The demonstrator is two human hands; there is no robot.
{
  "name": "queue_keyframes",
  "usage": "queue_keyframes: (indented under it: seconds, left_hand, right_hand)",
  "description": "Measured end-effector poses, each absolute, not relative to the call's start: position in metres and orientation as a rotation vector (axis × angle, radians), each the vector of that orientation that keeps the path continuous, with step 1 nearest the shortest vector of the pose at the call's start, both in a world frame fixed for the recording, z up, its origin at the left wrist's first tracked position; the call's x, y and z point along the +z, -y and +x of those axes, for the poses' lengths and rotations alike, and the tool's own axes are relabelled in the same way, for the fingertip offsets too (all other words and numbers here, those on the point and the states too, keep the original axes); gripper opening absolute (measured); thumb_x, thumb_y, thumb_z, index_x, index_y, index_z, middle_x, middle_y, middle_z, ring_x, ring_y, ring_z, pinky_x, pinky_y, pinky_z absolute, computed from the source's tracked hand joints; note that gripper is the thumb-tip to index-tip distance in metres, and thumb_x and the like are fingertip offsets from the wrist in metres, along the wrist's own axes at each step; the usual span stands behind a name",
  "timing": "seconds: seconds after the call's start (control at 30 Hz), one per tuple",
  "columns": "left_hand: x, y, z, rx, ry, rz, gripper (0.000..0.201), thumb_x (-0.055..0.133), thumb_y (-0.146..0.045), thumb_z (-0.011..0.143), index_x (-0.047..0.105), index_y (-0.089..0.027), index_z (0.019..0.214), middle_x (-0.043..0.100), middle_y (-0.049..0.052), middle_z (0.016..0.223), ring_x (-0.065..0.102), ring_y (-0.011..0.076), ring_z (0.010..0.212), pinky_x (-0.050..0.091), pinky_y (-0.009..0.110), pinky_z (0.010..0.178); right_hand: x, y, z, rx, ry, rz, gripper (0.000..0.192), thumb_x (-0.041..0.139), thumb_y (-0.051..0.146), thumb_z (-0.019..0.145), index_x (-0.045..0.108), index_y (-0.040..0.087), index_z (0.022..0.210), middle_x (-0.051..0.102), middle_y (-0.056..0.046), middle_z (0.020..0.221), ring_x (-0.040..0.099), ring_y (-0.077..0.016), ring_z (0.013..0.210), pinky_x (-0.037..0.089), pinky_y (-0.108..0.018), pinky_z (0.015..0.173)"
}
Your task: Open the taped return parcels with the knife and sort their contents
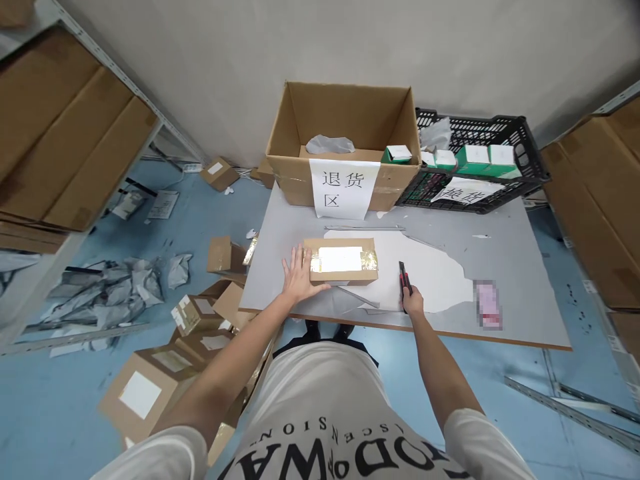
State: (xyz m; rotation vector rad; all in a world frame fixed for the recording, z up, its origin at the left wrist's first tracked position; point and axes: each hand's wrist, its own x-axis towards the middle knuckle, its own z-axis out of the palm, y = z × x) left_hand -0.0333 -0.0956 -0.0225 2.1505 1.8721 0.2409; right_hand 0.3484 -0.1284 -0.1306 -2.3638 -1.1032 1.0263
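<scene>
A small brown cardboard box [341, 275] lies on the table, sealed with shiny tape and bearing a white label [341, 259]. Against its left end rests my left hand [299, 277], fingers spread. My right hand [413, 300] is closed around a black and red utility knife [404, 277], which points away from me, to the right of the box and apart from it. A white sheet [440, 273] lies flat beneath the box and the knife.
Behind stands a large open carton [290, 180] with a paper sign [345, 200], beside a black crate [530, 160] holding green-and-white boxes [473, 160]. A blurred pink item [488, 305] lies at the right. Cartons [150, 380] crowd the floor at left; shelves flank both sides.
</scene>
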Motion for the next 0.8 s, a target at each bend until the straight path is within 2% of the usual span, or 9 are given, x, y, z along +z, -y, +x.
queue_keyframes:
  seconds: [0.1, 0.2, 0.27, 0.43, 0.63, 0.8]
  left_hand:
    - [-0.033, 0.112, -0.042, 0.322, -1.897, 2.026, 0.117, 0.059, -0.073, 0.064, 0.005, -0.012, 0.148, 0.006, 0.024, 0.153, 0.005, 0.0409, 0.14, 0.01, 0.066, 0.105]
    - [-0.039, 0.119, -0.045, 0.438, -1.826, 1.924, 0.108, 0.056, -0.066, 0.072, 0.001, -0.013, 0.148, 0.009, 0.023, 0.153, 0.01, 0.0374, 0.141, 0.015, 0.063, 0.107]
    - [-0.041, 0.118, -0.045, 0.536, -1.767, 1.85, 0.096, 0.05, -0.06, 0.08, -0.001, -0.014, 0.148, 0.012, 0.021, 0.153, 0.013, 0.0335, 0.141, 0.019, 0.057, 0.109]
    - [-0.041, 0.111, -0.042, 0.604, -1.755, 1.664, 0.074, 0.035, -0.047, 0.092, 0.004, -0.011, 0.148, 0.025, 0.019, 0.15, 0.027, 0.0286, 0.138, 0.03, 0.045, 0.109]
    - [-0.043, 0.109, -0.043, 0.609, -1.738, 1.654, 0.072, 0.034, -0.045, 0.092, 0.003, -0.011, 0.148, 0.028, 0.017, 0.149, 0.033, 0.0275, 0.135, 0.033, 0.043, 0.107]
    - [-0.044, 0.108, -0.045, 0.587, -1.73, 1.636, 0.073, 0.032, -0.047, 0.093, 0.003, -0.01, 0.148, 0.027, 0.016, 0.15, 0.032, 0.0258, 0.136, 0.032, 0.04, 0.108]
  right_hand:
    - [-0.136, 0.126, 0.346, 0.949, 1.151, -2.459, 0.044, 0.036, 0.04, 0.089, 0.053, 0.012, 0.118, 0.066, -0.012, 0.087, 0.063, -0.0217, 0.075, 0.048, -0.034, 0.075]
    - [-0.139, 0.121, 0.342, 0.865, 1.198, -2.516, 0.047, 0.036, 0.04, 0.089, 0.051, 0.013, 0.124, 0.063, -0.015, 0.101, 0.059, -0.0262, 0.097, 0.043, -0.037, 0.088]
    - [-0.14, 0.119, 0.341, 0.81, 1.23, -2.527, 0.049, 0.037, 0.04, 0.089, 0.049, 0.013, 0.128, 0.059, -0.016, 0.109, 0.055, -0.0269, 0.105, 0.04, -0.037, 0.092]
    - [-0.146, 0.119, 0.344, 0.694, 1.261, -2.574, 0.053, 0.039, 0.041, 0.088, 0.049, 0.012, 0.131, 0.051, -0.017, 0.114, 0.052, -0.0271, 0.109, 0.037, -0.034, 0.097]
    - [-0.144, 0.118, 0.35, 0.651, 1.137, -2.661, 0.044, 0.043, 0.046, 0.086, 0.057, 0.02, 0.119, 0.046, -0.015, 0.118, 0.044, -0.0307, 0.115, 0.036, -0.04, 0.096]
    - [-0.143, 0.117, 0.347, 0.666, 0.99, -2.724, 0.051, 0.046, 0.048, 0.084, 0.048, 0.021, 0.127, 0.044, -0.017, 0.124, 0.043, -0.0322, 0.117, 0.036, -0.045, 0.095]
